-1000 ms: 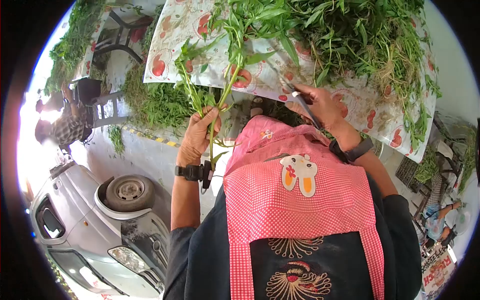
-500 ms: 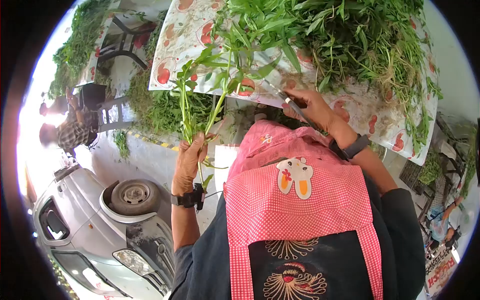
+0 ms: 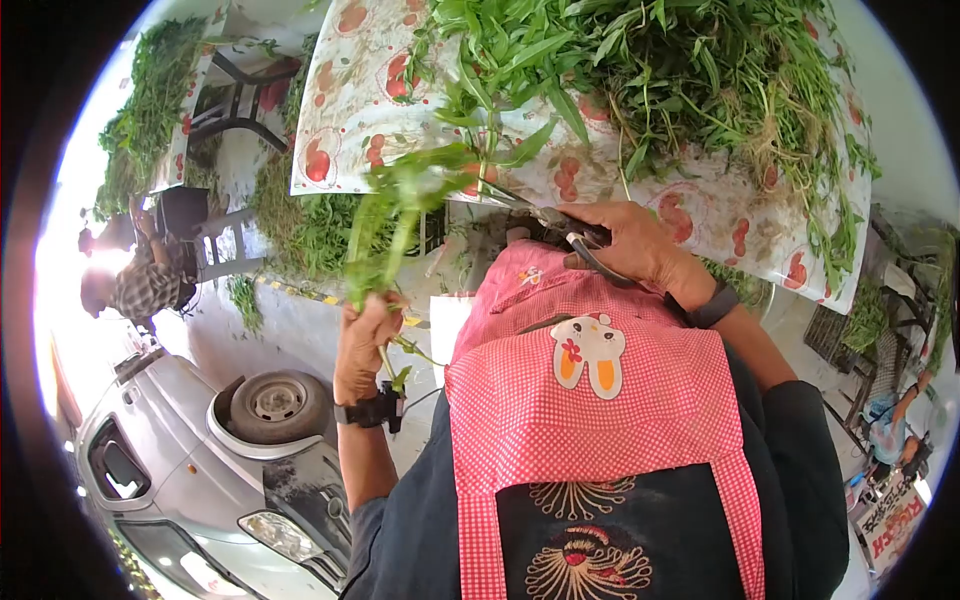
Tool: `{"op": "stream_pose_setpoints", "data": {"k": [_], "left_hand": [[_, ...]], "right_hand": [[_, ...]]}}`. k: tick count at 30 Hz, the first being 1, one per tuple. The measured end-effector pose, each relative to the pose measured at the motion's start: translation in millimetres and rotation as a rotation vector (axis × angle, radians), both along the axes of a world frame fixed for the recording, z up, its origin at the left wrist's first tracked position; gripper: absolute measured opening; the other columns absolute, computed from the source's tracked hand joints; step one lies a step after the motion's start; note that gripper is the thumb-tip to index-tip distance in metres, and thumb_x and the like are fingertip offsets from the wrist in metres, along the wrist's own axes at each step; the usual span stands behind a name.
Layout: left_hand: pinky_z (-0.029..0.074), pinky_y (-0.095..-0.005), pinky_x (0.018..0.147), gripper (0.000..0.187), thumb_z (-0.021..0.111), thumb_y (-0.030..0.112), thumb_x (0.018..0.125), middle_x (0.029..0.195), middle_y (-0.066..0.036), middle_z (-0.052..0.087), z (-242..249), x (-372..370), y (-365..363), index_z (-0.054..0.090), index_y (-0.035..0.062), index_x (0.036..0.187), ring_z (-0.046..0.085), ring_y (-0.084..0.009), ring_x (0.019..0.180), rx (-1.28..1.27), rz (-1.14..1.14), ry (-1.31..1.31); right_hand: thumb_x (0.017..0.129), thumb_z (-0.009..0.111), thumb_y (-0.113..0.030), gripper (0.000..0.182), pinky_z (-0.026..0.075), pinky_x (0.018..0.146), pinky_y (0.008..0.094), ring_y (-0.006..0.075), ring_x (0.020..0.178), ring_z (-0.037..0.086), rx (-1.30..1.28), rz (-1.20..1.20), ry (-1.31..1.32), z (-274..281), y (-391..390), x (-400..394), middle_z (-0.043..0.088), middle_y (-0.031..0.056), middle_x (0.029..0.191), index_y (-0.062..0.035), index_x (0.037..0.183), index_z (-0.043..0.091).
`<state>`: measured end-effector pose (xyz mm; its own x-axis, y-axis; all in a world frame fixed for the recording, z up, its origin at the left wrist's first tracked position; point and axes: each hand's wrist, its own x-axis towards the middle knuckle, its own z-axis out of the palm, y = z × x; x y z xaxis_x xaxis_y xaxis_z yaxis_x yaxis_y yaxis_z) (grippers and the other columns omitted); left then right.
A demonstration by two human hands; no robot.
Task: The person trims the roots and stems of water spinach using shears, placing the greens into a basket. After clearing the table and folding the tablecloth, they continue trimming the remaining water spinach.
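Note:
My left hand (image 3: 365, 345) is closed around the lower stems of a small bunch of leafy green stems (image 3: 378, 240), whose tops are blurred by motion. Cut ends and a few leaves hang below the fist. Pruning shears (image 3: 592, 262) with dark handles are gripped in my right hand (image 3: 645, 245), blades parted and pointing left near the table's front edge. Just beyond the blades, a leafy stem (image 3: 490, 135) hangs toward that edge from the large heap of greens (image 3: 690, 80) on the table.
The table (image 3: 340, 110) wears a fruit-print cloth dusted with soil. More greens (image 3: 335, 235) lie on the floor beyond it. A silver car (image 3: 180, 430) stands at left. People (image 3: 150, 275) are seated at the far left, with another person (image 3: 890, 435) at far right.
My left hand has dropped slightly with the bunch, its tops swinging down and smearing. My right hand has moved lower, and the shears' blades now show spread apart.

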<state>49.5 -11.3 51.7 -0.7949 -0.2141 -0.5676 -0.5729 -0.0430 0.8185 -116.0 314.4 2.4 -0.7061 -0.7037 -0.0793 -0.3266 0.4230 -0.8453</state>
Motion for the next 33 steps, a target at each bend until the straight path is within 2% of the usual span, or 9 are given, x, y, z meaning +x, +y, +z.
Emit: {"op": "stream_pose_setpoints", "data": {"k": [3, 8, 14, 20, 22, 29, 30, 31, 33], "left_hand": [[0.029, -0.0237, 0.052, 0.041, 0.050, 0.044, 0.092, 0.046, 0.007, 0.031, 9.9, 1.4, -4.0, 0.061, 0.0050, 0.084, 0.029, -0.0076, 0.052, 0.430, 0.151, 0.300], [0.028, -0.0253, 0.053, 0.036, 0.052, 0.038, 0.092, 0.048, 0.006, 0.034, 22.6, -19.0, 1.7, 0.062, 0.0041, 0.083, 0.030, -0.0080, 0.051, 0.348, 0.191, 0.384], [0.038, -0.0234, 0.054, 0.032, 0.058, 0.032, 0.090, 0.061, 0.001, 0.053, -14.5, -105.8, 19.1, 0.063, 0.0019, 0.081, 0.046, -0.0077, 0.054, -0.161, 0.219, 0.193], [0.044, -0.0239, 0.040, 0.030, 0.058, 0.027, 0.090, 0.064, -0.010, 0.063, -114.5, -170.4, 51.4, 0.057, -0.0019, 0.080, 0.056, -0.0138, 0.044, -0.127, 0.102, 0.122], [0.045, -0.0250, 0.039, 0.031, 0.059, 0.027, 0.089, 0.065, -0.013, 0.063, -108.4, -177.5, 64.9, 0.056, -0.0029, 0.078, 0.059, -0.0164, 0.047, -0.206, 0.117, 0.140], [0.050, -0.0343, 0.042, 0.045, 0.065, 0.035, 0.082, 0.065, -0.017, 0.062, -143.5, -206.6, 40.3, 0.058, -0.0093, 0.078, 0.064, -0.0240, 0.051, -0.607, 0.093, 0.085], [0.049, -0.0345, 0.040, 0.047, 0.066, 0.037, 0.081, 0.067, -0.018, 0.063, -136.3, -209.1, 42.5, 0.058, -0.0094, 0.078, 0.064, -0.0245, 0.052, -0.665, 0.051, 0.038], [0.050, -0.0325, 0.039, 0.041, 0.066, 0.032, 0.083, 0.071, -0.017, 0.063, -100.6, -207.5, 60.0, 0.059, -0.0079, 0.081, 0.064, -0.0230, 0.053, -0.340, 0.137, -0.058], [0.050, -0.0307, 0.039, 0.036, 0.065, 0.029, 0.083, 0.073, -0.016, 0.063, -82.7, -206.3, 63.0, 0.059, -0.0066, 0.083, 0.064, -0.0223, 0.053, -0.202, 0.136, -0.037]], "right_hand": [[0.068, 0.073, -0.048, 0.061, 0.049, 0.069, 0.0357, 0.0308, 0.078, 0.064, 0.011, -0.109, -0.150, 1.5, -3.8, -1.4, 0.066, 0.0144, 0.088, -0.0105, 0.114, 0.061], [0.071, 0.074, -0.040, 0.064, 0.047, 0.070, 0.0301, 0.0263, 0.074, 0.063, 0.163, -0.133, -0.087, -18.6, -19.5, -18.1, 0.064, 0.0180, 0.089, -0.0048, 0.121, 0.055], [0.071, 0.076, -0.034, 0.061, 0.045, 0.068, 0.0254, 0.0104, 0.070, 0.055, 0.085, -0.203, -0.251, -21.0, -2.2, -1.6, 0.062, 0.0082, 0.081, -0.0090, 0.123, 0.056], [0.070, 0.077, -0.033, 0.063, 0.044, 0.073, 0.0247, 0.0103, 0.077, 0.054, 0.113, -0.263, -0.305, -17.4, 28.8, 23.0, 0.064, 0.0056, 0.091, -0.0074, 0.124, 0.054], [0.070, 0.075, -0.040, 0.059, 0.045, 0.064, 0.0301, 0.0188, 0.065, 0.056, -0.037, -0.338, -0.258, -22.2, 37.3, 32.4, 0.061, 0.0107, 0.076, -0.0094, 0.119, 0.058], [0.070, 0.075, -0.038, 0.058, 0.045, 0.066, 0.0310, 0.0211, 0.069, 0.059, -0.079, -0.442, -0.156, -16.5, 61.4, 45.4, 0.061, 0.0139, 0.080, -0.0068, 0.116, 0.058], [0.071, 0.076, -0.032, 0.058, 0.044, 0.070, 0.0277, 0.0157, 0.075, 0.056, -0.037, -0.428, -0.225, -10.7, 64.0, 44.6, 0.061, 0.0105, 0.084, -0.0036, 0.118, 0.057], [0.072, 0.077, -0.027, 0.058, 0.043, 0.074, 0.0243, 0.0104, 0.080, 0.052, 0.007, -0.413, -0.296, -8.5, 66.4, 44.7, 0.061, 0.0072, 0.089, -0.0003, 0.119, 0.055], [0.072, 0.077, -0.027, 0.058, 0.043, 0.073, 0.0242, 0.0100, 0.079, 0.052, 0.007, -0.420, -0.267, -16.3, 68.4, 46.0, 0.060, 0.0067, 0.088, -0.0003, 0.119, 0.056]]}}
